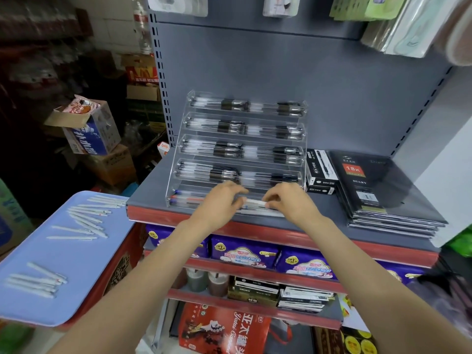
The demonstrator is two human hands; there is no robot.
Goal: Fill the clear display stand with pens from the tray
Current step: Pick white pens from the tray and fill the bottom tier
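Fingers [271, 200] of the right hand [288, 201] curl down onto one end of a white pen [253, 202], pinching it at the front of the clear display stand [176, 159]. The left hand [221, 204] meets the same pen from the other side, its fingers bent over the barrel and gripping it, so the pen lies level between the two hands, over the lowest tier.

From the head camera, the stand has five stepped tiers on a grey shelf [153, 190]. The upper four each hold a row of dark-gripped pens [231, 127] lying lengthwise, two groups per tier. The bottom tier holds a few pens with blue and red ends [184, 198] at its left (how many lie beneath the hands cannot be told).

To the left, lower down, is a pale blue tray [63, 272] resting on a red box [120, 264]. White pens lie loose on it in two scatters: one fanned group near the far edge [86, 221], another small cluster nearer the front [35, 281].

Just right of the stand are black pen boxes [320, 169], and beside them a stack of black diaries [378, 190] in clear wrap. The shelf below carries purple packets [245, 256]; lower still are bottles [204, 281] and flat boxes [301, 296].
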